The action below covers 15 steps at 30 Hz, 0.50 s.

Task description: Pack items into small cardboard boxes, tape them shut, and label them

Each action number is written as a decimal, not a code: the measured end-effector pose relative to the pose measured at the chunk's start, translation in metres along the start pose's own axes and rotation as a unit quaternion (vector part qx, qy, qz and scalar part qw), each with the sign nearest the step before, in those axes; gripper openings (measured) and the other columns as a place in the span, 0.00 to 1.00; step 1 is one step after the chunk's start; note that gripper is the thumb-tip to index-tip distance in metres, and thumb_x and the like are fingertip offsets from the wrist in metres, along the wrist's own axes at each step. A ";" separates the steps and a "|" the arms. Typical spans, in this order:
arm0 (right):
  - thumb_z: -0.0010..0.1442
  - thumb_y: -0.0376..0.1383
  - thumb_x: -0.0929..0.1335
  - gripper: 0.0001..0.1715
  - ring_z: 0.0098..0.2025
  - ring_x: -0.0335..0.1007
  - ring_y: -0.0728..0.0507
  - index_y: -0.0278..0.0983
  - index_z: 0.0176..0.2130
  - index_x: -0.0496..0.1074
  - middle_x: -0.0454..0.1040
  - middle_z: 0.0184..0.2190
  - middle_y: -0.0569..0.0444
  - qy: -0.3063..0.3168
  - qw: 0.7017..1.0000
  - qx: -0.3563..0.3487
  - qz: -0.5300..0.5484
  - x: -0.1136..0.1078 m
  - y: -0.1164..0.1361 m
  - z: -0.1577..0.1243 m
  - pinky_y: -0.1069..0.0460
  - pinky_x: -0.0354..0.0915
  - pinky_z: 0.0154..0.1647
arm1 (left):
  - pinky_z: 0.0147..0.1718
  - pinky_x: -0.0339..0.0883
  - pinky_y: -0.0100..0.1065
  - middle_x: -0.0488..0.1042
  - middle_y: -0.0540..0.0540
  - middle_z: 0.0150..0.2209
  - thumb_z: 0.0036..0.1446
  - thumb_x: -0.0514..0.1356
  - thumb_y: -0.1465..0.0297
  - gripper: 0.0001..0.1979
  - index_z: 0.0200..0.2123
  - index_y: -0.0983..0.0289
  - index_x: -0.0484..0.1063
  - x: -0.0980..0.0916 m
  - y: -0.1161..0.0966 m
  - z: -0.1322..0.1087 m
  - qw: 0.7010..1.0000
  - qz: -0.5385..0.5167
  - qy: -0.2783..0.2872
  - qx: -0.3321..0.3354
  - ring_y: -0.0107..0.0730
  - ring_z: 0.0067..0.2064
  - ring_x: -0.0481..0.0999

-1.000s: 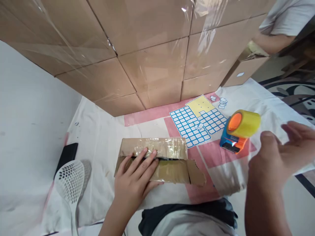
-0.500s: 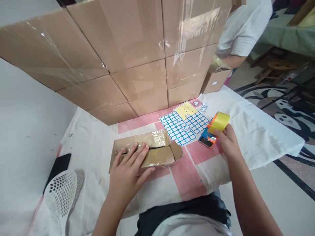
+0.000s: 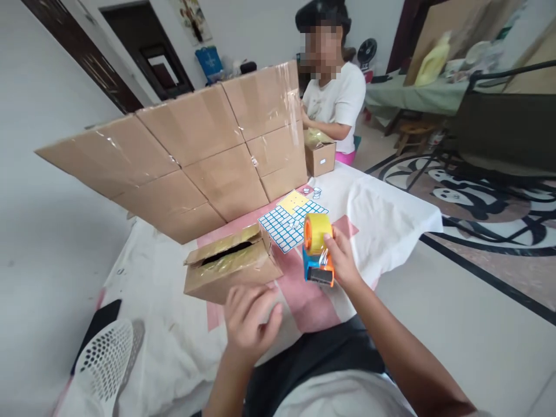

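My right hand grips a tape dispenser, blue and orange with a yellow roll, raised over the table. A small cardboard box stands in front of me, with its top flaps parted by a dark slit and glossy tape along them. Just in front of the box, my left hand hovers with loosely bent fingers, thumb apart, and nothing in it. Whether its fingertips touch the box I cannot tell. Behind the dispenser lie sheets of blue-bordered labels and a yellow backing sheet.
A tall wall of taped cardboard boxes rises at the back of the cloth-covered table. Another box stands at its right end, beside a person in a white shirt. A white perforated scoop and a black flat object lie left.
My left hand has come off the box top and moved towards me. The box's flaps have risen apart. The dispenser is turned more upright, and my view has tilted up.
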State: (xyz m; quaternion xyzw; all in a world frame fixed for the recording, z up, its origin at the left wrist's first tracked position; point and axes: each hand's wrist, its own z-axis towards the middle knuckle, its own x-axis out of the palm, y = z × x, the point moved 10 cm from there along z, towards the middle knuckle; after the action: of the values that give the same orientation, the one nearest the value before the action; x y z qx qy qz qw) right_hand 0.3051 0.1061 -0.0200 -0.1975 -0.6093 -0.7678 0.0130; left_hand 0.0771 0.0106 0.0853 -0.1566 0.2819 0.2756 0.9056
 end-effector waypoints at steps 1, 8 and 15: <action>0.65 0.54 0.67 0.20 0.33 0.79 0.40 0.41 0.43 0.68 0.79 0.32 0.53 0.006 1.000 0.012 0.019 0.005 0.002 -0.009 0.47 0.74 0.31 | 0.38 0.66 0.40 0.77 0.55 0.35 0.58 0.62 0.76 0.13 0.46 0.59 0.73 0.005 -0.007 0.002 1.000 0.006 -0.002 -0.008 0.38 0.37 0.76; 0.64 0.56 0.67 0.22 0.35 0.78 0.40 0.41 0.40 0.67 0.78 0.34 0.54 -0.005 1.000 -0.028 -0.002 0.007 0.019 -0.027 0.47 0.73 0.33 | 0.57 0.60 0.56 0.77 0.63 0.54 0.62 0.62 0.57 0.25 0.59 0.60 0.67 0.022 0.066 0.025 0.963 0.122 0.066 -0.230 0.53 0.57 0.74; 0.64 0.56 0.65 0.23 0.38 0.74 0.39 0.40 0.41 0.69 0.74 0.32 0.54 -0.055 0.984 -0.074 -0.151 -0.021 -0.010 0.004 0.43 0.72 0.40 | 0.52 0.61 0.52 0.77 0.65 0.50 0.62 0.60 0.52 0.29 0.59 0.65 0.69 0.041 0.083 0.030 0.941 0.216 0.191 -0.179 0.56 0.53 0.73</action>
State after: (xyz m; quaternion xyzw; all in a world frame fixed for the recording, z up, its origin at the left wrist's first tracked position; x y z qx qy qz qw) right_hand 0.3229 0.1081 -0.0355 -0.1451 -0.5738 -0.7917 -0.1514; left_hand 0.0693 0.1063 0.0742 -0.3009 0.4228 0.4753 0.7105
